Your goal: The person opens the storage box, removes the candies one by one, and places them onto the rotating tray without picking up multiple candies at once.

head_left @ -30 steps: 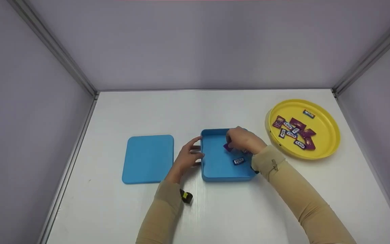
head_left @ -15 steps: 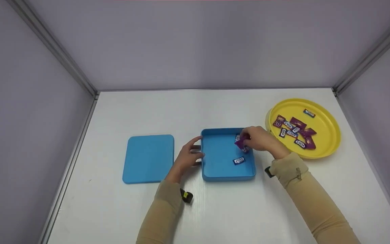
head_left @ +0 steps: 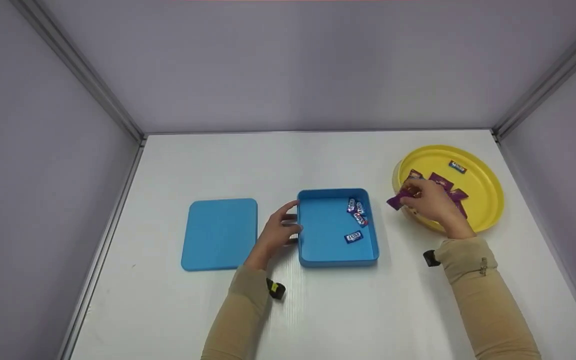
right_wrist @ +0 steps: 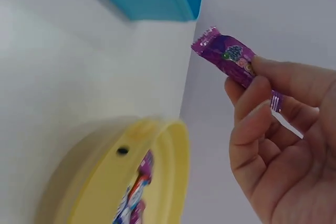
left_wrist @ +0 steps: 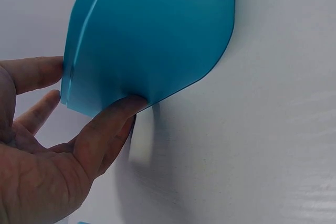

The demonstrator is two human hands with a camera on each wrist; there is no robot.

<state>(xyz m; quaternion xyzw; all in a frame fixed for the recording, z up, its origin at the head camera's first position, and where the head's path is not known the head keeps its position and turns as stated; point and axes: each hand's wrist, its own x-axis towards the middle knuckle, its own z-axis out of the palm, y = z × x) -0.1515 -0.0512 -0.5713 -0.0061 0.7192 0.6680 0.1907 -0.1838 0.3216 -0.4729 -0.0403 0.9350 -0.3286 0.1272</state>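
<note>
My left hand (head_left: 278, 232) rests against the outer left side of the blue box (head_left: 313, 262); its fingertips touch the wall and rim, also visible in the left wrist view on the blue box (left_wrist: 157, 30). Several small blue-and-white wrapped candies (head_left: 353, 236) lie along the right part of the box. Between thumb and fingers, my right hand (head_left: 430, 202) pinches a purple wrapped candy (head_left: 397, 200) over the left rim of the yellow round tray (head_left: 488, 210). In the right wrist view, the purple candy (right_wrist: 231, 56) shows a fruit picture on its wrapper.
The flat blue square lid (head_left: 219, 235) lies left of my left hand. More purple candies (head_left: 440, 181) and a blue candy (head_left: 457, 166) lie in the yellow tray, partly hidden by my right hand. Grey walls (head_left: 288, 65) enclose the white table (head_left: 218, 160).
My right hand has moved right, out of the blue box to the yellow tray's left edge, carrying the purple candy along. The left hand has stayed at the box.
</note>
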